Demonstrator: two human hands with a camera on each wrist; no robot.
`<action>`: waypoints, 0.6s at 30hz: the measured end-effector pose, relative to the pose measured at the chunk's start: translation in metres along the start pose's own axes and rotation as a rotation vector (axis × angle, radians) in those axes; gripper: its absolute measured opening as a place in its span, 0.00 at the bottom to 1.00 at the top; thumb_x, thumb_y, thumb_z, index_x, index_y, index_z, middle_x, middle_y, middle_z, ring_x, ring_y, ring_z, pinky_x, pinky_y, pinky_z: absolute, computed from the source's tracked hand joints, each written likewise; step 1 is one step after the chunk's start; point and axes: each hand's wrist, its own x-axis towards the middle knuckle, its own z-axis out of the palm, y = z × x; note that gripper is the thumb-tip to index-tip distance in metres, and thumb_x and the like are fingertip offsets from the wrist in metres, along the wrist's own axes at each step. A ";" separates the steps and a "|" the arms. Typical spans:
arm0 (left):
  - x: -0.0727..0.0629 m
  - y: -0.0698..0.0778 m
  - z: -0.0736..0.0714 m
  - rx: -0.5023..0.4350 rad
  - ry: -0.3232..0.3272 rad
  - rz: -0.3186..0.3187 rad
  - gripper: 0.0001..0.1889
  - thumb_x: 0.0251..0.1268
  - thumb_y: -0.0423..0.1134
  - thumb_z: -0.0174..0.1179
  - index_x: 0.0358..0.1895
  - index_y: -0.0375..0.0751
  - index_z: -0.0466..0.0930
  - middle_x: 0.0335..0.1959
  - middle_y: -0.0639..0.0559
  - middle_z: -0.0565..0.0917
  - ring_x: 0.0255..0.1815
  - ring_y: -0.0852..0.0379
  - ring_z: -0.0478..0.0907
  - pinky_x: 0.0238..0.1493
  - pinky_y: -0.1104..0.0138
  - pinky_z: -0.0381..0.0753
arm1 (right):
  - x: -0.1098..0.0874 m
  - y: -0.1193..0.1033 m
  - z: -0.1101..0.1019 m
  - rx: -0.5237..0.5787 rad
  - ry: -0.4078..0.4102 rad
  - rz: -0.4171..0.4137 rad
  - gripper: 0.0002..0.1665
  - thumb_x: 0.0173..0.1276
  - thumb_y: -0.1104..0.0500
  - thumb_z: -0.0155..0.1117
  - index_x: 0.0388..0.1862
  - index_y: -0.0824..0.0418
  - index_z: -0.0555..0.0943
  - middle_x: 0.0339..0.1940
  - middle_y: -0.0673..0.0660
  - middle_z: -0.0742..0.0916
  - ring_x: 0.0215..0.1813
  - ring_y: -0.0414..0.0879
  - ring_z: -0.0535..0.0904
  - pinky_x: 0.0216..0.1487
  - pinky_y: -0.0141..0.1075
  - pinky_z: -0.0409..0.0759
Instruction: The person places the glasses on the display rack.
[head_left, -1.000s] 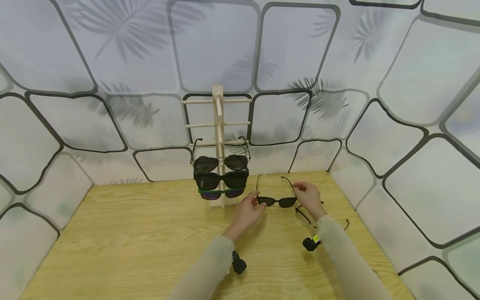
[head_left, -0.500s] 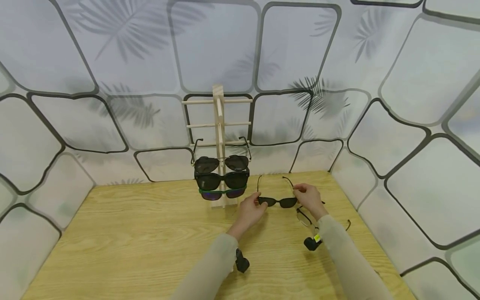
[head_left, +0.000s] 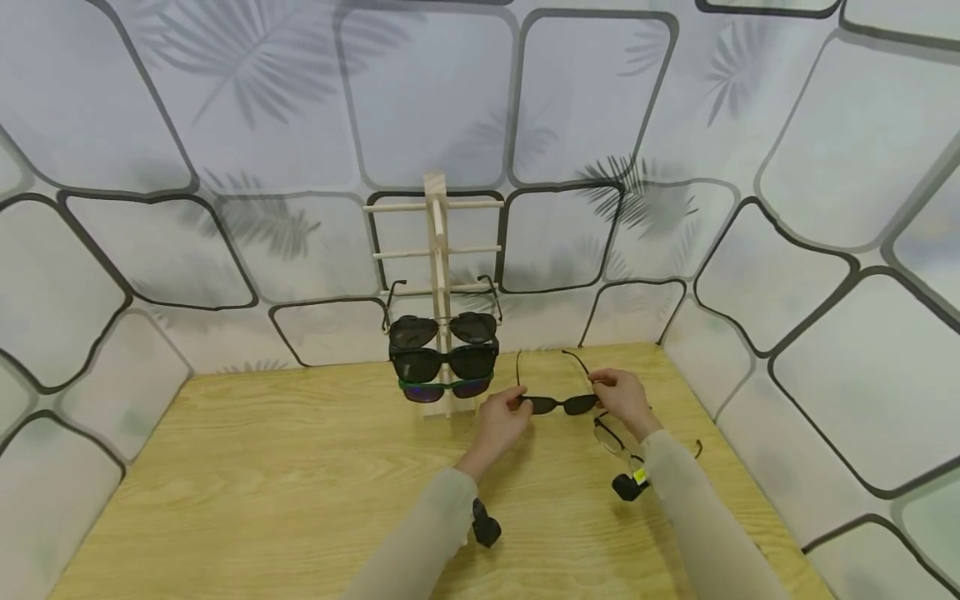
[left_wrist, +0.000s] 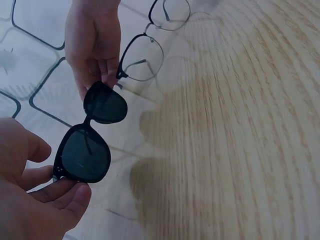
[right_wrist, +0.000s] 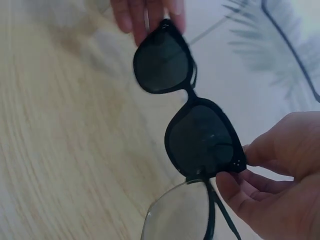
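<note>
Your wood-grain table point(head_left: 262, 475) spreads beneath everything, and the wooden rack point(head_left: 437, 242) stands upright near its back edge, probably to keep several pairs on show at once. On the rack's lower part sit three pairs, one above another, lenses facing you: the thin-rimmed pair point(head_left: 414, 332) on top, the thick black pair point(head_left: 417, 365) in the middle, the green-rimmed pair point(head_left: 423, 391) lowest. To the right of the rack, near its base, you hold the dark sunglasses point(head_left: 547, 405), lenses toward you, side arms unfolded and pointing away. Gripping both ends probably keeps the frame level and your fingers mostly off the lenses. The clear glasses point(head_left: 609, 437) lie farther right of the rack and closer to you, partly hidden by your right sleeve point(head_left: 693, 500). Your left hand point(head_left: 501, 421), the one nearer the rack, is closed to a narrow pinch on the near corner of the dark sunglasses. Your right hand point(head_left: 626, 402), farther from the rack, pinches the opposite corner just as narrowly, thumb and fingers about the hinge.
</note>
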 end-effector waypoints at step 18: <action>-0.008 0.027 -0.014 -0.105 0.055 0.122 0.14 0.82 0.40 0.58 0.59 0.42 0.89 0.53 0.44 0.91 0.48 0.49 0.89 0.46 0.59 0.89 | -0.030 -0.009 -0.024 0.352 0.010 0.010 0.27 0.84 0.55 0.59 0.72 0.71 0.75 0.49 0.49 0.89 0.40 0.35 0.84 0.42 0.34 0.88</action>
